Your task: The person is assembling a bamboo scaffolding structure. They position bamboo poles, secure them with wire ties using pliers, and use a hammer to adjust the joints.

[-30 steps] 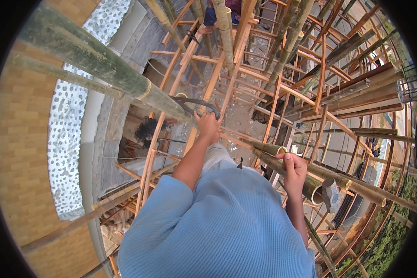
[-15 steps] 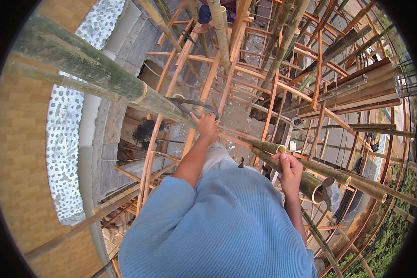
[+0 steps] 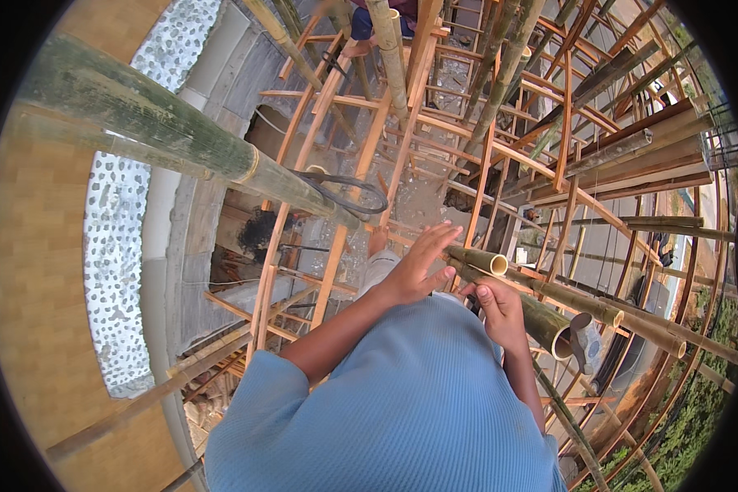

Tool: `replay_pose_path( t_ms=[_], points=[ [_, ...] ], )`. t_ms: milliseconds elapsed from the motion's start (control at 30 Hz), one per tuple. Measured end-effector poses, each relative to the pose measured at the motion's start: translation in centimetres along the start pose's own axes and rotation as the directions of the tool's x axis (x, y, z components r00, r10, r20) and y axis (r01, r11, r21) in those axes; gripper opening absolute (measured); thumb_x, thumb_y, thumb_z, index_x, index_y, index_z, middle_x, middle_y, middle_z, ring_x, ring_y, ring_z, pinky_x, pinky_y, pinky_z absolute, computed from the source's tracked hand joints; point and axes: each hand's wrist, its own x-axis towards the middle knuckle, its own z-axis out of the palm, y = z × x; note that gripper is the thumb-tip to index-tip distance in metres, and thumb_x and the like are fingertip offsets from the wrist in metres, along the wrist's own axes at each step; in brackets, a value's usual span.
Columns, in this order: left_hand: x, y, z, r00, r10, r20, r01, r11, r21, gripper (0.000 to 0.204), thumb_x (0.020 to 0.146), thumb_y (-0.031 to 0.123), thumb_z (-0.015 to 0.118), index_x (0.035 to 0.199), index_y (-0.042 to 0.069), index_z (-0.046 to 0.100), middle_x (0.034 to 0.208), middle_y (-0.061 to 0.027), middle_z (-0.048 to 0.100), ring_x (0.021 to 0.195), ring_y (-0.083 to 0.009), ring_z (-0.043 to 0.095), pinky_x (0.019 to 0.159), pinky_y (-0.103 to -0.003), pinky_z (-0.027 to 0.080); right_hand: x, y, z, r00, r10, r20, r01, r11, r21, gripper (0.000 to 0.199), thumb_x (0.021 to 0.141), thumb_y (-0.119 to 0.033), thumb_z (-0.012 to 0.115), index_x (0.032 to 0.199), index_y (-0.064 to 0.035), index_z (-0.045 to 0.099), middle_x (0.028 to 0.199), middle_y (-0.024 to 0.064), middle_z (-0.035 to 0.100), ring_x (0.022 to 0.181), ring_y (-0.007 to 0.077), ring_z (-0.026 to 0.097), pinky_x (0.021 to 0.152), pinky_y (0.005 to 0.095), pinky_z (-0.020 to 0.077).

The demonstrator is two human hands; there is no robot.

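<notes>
I look down on round, hollow bamboo poles (image 3: 541,316), green and smooth, tied in a big frame (image 3: 435,139) of thin orange-brown sticks. My left hand (image 3: 414,266) is open, fingers spread flat, touching the cut end of a thin pole (image 3: 480,261). My right hand (image 3: 500,316) is curled around the thicker pole just beside it, on the right. A black wire loop (image 3: 344,190) hangs on a fat green pole (image 3: 156,123) far left.

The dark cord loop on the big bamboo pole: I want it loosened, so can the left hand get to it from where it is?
Probably yes: the left hand hovers open just below the cord loop, with nothing between them.
</notes>
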Motion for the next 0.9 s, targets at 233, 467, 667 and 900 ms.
replay_pose_path(
  t_ms=[233, 467, 667, 900],
  points=[
    [3.9, 6.2, -4.5, 0.974, 0.151, 0.172, -0.139, 0.987, -0.077, 0.016, 0.090, 0.014, 0.063, 0.083, 0.001, 0.060, 0.071, -0.0117, 0.062, 0.065, -0.0310, 0.063, 0.058, -0.036, 0.048, -4.1, -10.2, -2.1, 0.991, -0.098, -0.096, 0.101, 0.995, 0.022, 0.024, 0.099, -0.016, 0.054, 0.114, 0.0004, 0.063, 0.077, 0.0102, 0.062, 0.067, 0.0172, 0.058, 0.066, 0.0288, 0.0474],
    [13.7, 8.0, -14.9, 0.956, -0.234, -0.176, 0.132, 0.880, -0.457, 0.046, 0.103, 0.040, 0.046, 0.074, 0.005, 0.048, 0.063, 0.0019, 0.043, 0.056, -0.0077, 0.037, 0.051, -0.024, 0.032, -8.9, -16.8, -5.0, 0.945, -0.328, 0.005, 0.328, 0.945, -0.016, 0.033, 0.099, -0.017, 0.054, 0.125, 0.0032, 0.058, 0.083, 0.0063, 0.063, 0.059, 0.0072, 0.046, 0.053, 0.0217, 0.0355],
    [18.7, 11.3, -9.6, 0.936, 0.189, 0.298, -0.164, 0.981, -0.107, 0.046, 0.105, 0.039, 0.043, 0.075, 0.004, 0.048, 0.065, -0.0012, 0.043, 0.062, -0.0114, 0.038, 0.058, -0.027, 0.034, -11.6, -20.2, -20.6, 0.401, -0.639, -0.657, -0.103, 0.681, -0.725, 0.021, 0.099, -0.016, 0.054, 0.105, 0.0002, 0.067, 0.086, 0.0057, 0.068, 0.070, 0.0099, 0.054, 0.064, 0.0271, 0.0441],
    [27.2, 13.5, -9.5, 0.923, 0.364, 0.127, -0.383, 0.905, 0.186, 0.040, 0.104, 0.031, 0.047, 0.077, 0.000, 0.049, 0.059, -0.0043, 0.039, 0.053, -0.0155, 0.039, 0.052, -0.032, 0.035, -12.9, -23.1, -18.8, 0.876, -0.482, -0.005, 0.302, 0.556, -0.774, 0.010, 0.092, -0.010, 0.061, 0.087, -0.0030, 0.066, 0.080, 0.0075, 0.069, 0.070, 0.0244, 0.066, 0.065, 0.0348, 0.0509]
  ],
)
